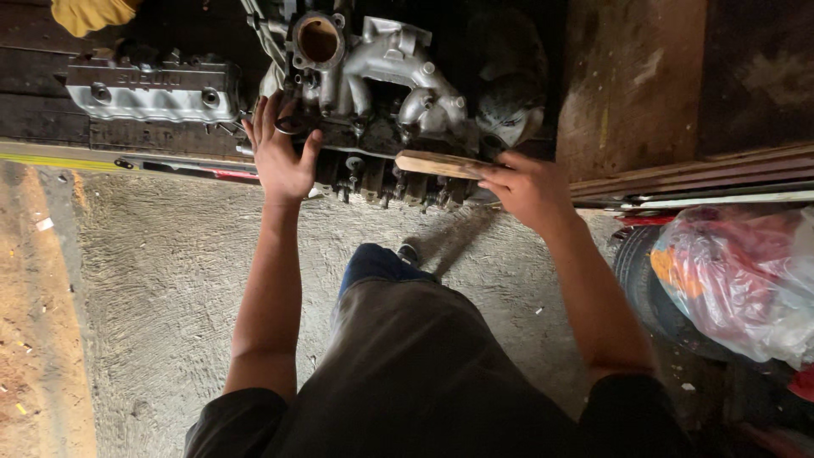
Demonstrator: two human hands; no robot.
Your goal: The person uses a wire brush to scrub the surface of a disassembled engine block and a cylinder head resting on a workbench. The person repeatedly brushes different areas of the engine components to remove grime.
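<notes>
The engine block (373, 102) is dull silver-grey with dark, oily patches; the valve cover (153, 89) beside it is pale grey; the wooden stick (437, 164) is light tan; the floor (170, 280) is rough grey; the plastic bag (746, 271) shows red and orange; the cloth (89, 13) is yellow.

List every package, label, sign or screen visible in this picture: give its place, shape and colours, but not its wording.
Plastic bag: right edge, on a tyre; bulging, clear with red and orange contents.
Raised lettering on the metal cover: upper left; long, silver-grey.
No signs or screens.
</notes>
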